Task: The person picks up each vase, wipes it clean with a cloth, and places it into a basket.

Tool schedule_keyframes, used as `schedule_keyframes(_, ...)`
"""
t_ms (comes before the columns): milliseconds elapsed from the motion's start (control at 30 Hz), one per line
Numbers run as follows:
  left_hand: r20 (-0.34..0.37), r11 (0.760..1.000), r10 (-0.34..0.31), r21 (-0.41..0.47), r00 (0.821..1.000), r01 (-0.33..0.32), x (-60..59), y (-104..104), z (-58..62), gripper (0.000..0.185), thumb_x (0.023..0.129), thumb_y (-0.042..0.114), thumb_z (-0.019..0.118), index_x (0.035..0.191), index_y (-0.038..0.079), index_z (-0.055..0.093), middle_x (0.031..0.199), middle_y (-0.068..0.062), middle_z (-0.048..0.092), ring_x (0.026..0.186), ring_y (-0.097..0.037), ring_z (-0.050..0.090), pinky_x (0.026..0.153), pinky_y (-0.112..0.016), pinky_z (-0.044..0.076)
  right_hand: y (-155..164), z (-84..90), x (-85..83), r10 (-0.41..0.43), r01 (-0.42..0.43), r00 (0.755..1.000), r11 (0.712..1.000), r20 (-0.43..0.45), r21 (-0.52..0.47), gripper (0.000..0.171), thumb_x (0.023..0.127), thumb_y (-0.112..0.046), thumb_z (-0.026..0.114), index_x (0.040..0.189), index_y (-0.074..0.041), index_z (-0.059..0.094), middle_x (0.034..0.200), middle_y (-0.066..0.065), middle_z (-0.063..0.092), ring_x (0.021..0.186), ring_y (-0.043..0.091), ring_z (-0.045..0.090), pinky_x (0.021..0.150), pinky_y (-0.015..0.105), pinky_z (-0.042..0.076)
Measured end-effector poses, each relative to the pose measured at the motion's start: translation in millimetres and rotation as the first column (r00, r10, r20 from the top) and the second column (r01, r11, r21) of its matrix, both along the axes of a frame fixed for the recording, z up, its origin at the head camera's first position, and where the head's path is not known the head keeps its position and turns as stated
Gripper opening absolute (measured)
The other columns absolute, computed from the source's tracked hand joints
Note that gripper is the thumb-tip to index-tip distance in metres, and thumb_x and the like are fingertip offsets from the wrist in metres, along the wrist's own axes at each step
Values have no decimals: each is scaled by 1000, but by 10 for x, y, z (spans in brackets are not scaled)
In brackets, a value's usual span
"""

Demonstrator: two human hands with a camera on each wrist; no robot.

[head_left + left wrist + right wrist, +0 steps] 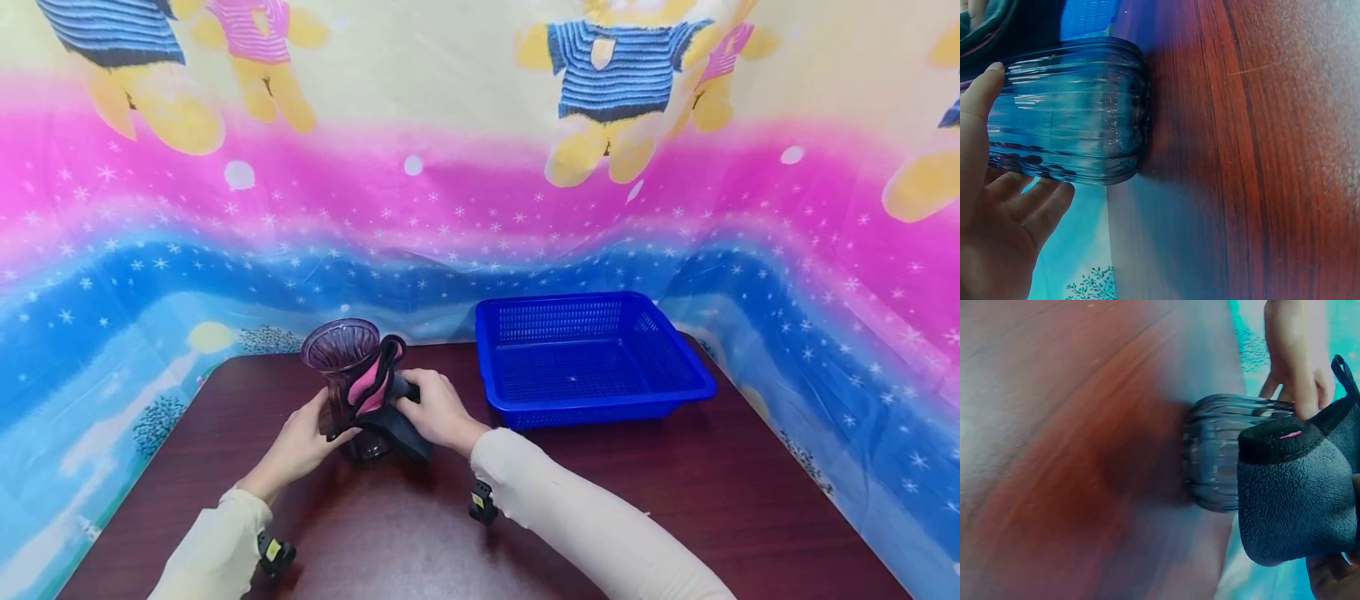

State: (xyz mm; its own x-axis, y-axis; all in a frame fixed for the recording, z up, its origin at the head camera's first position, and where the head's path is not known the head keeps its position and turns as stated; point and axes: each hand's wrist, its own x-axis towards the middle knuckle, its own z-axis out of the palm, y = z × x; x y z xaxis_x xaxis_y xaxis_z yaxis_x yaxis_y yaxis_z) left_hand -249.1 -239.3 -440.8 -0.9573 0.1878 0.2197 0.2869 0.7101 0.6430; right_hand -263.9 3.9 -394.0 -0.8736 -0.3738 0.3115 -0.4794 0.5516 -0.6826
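A purple see-through glass vase [339,348] with a flared, ribbed rim stands roughly upright left of the table's middle. My left hand [298,440] grips its body, thumb on the near side; the left wrist view shows the fingers curling behind the ribbed glass [1066,119]. Whether the base touches the table I cannot tell. My right hand [441,408] holds a dark grey cloth [1297,494] with a pink side and black edging against the vase's right side. The cloth hides part of the vase, and most of the right hand is out of the right wrist view.
A blue plastic basket [600,406] with perforated walls stands at the back right of the dark red-brown wooden table [420,533]. Behind and beside the table hangs a printed curtain [450,208] with bears and snowflakes.
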Motion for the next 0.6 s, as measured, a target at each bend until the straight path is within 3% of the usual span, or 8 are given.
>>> schedule_keyframes(267, 22, 997, 33, -76, 999, -31, 15, 12, 15, 87, 94, 34, 70, 153, -12, 26, 150, -38, 42, 137, -53, 45, 109, -67, 41, 55, -271, -10, -3, -1, 998, 998, 58, 64, 12, 91, -19, 72, 102, -18, 76, 85, -6, 71, 75, 5, 56, 69, 20, 46)
schedule_keyframes(600, 29, 998, 21, -56, 999, -19, 21, 15, 18, 89, 95, 42, 68, 153, -11, 27, 149, -36, 45, 134, -51, 50, 107, -65, 43, 92, -469, -9, -14, 3, 998, 985, 64, 175, 6, 88, -18, 76, 94, -17, 75, 78, -7, 67, 72, 8, 54, 66, 23, 45)
